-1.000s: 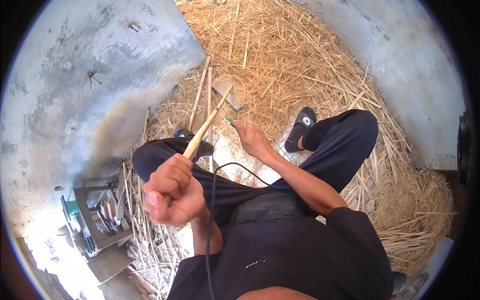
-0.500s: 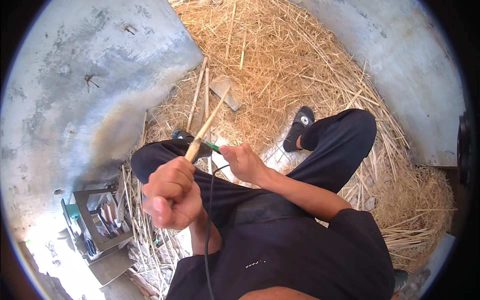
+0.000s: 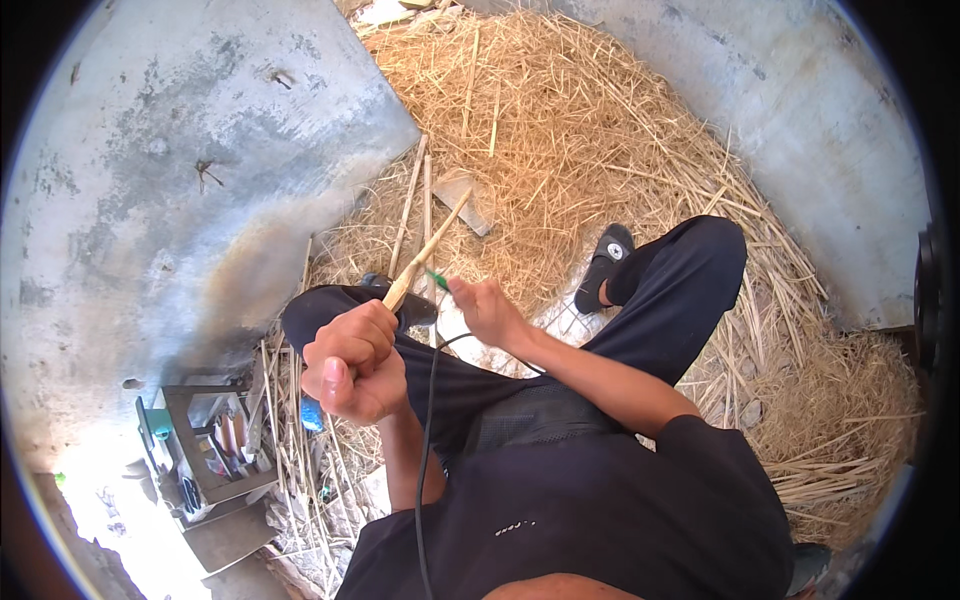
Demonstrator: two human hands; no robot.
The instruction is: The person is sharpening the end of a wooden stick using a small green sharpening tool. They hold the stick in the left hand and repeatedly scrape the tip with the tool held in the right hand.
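Note:
My left hand [image 3: 355, 362] is closed around the thick end of a pale wooden stick [image 3: 428, 248]. The stick tapers to a thin tip, slanting up and away to the right. My right hand [image 3: 486, 312] is closed on a small green-handled tool [image 3: 439, 281], most of it hidden by my fingers. The tool's far end lies close beside the middle of the stick; whether they touch I cannot tell. A dark cable [image 3: 428, 440] runs up my front and curves under my right hand.
Loose straw [image 3: 580, 130] covers the floor ahead, with long stalks at its edges. A flat grey slab [image 3: 470, 212] lies in it. Worn blue-grey walls [image 3: 150, 180] stand at both sides. At lower left is an open wooden box [image 3: 215, 450] of small items; a blue object [image 3: 312, 414] lies nearby.
The green-handled tool now sits farther from the stick, its end less across it. Both hands appear slightly to the right, and the whole view has shifted a little.

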